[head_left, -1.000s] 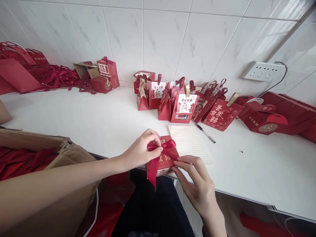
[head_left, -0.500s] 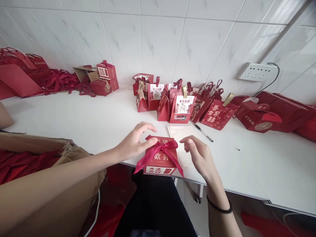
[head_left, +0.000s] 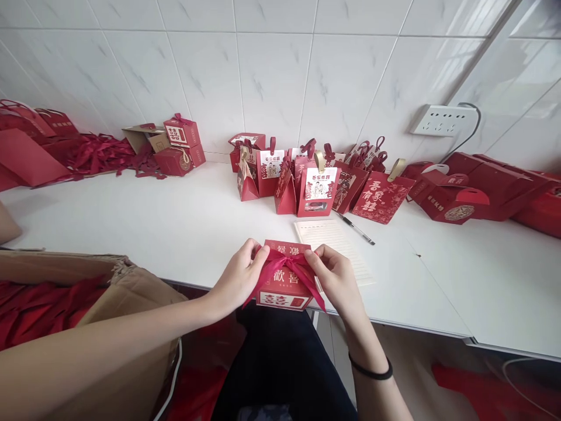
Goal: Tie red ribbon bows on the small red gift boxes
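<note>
A red gift box (head_left: 280,300) with gold and white lettering stands at the table's front edge. Across its top is a dark pink ribbon bow (head_left: 288,261), its tails hanging down on both sides. My left hand (head_left: 240,275) pinches the bow's left loop between thumb and fingers. On the opposite side, my right hand (head_left: 337,278), with a black band on the wrist, pinches the right loop. A lined notepad (head_left: 328,237) lies just behind the box, partly hidden by my right hand.
Several red gift boxes (head_left: 318,193) with ribbon handles stand at the back, a pen (head_left: 356,228) before them. More red boxes (head_left: 179,146) and ribbons (head_left: 103,153) lie at left. A cardboard carton (head_left: 131,292) stands at front left; a power strip (head_left: 439,120) is on the wall.
Both hands have come down from beside the box and closed on the bow's loops. The view has shifted slightly, and the box stays at the table edge.
</note>
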{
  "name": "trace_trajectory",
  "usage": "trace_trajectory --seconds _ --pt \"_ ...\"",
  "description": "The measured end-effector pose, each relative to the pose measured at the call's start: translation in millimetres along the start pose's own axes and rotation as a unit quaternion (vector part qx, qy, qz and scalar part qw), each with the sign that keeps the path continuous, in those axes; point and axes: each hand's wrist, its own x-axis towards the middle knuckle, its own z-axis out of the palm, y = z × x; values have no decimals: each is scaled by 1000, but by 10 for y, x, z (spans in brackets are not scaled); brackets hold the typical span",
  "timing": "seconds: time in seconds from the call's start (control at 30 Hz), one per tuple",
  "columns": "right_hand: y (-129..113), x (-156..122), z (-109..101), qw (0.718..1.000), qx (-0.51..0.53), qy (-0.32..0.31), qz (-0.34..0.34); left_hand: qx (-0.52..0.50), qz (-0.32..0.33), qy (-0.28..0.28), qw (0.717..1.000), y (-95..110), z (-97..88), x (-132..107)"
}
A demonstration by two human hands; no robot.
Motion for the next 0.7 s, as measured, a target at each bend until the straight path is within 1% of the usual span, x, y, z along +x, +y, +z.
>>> trace_trajectory --seconds 0.17,0.3,0.47,0.53,0.6,0.63,0.7 --pt "106 -57 30 996 75 50 -8 -10 13 28 999 -67 110 -129" --pt "165 -92 27 985 162 52 8 -1 14 42 999 -83 133 -133" --pt "196 -114 63 953 292 43 67 2 32 44 998 -122 143 -116" --pt "205 -101 93 938 334 47 79 0 46 42 998 -131 152 -117" --pt "229 -83 102 931 353 45 82 -3 52 38 998 -144 150 -114" --pt "245 -78 90 933 349 39 84 -6 49 32 998 -154 139 -107" --pt "270 -92 23 948 306 34 76 -22 39 17 999 -172 90 -75"
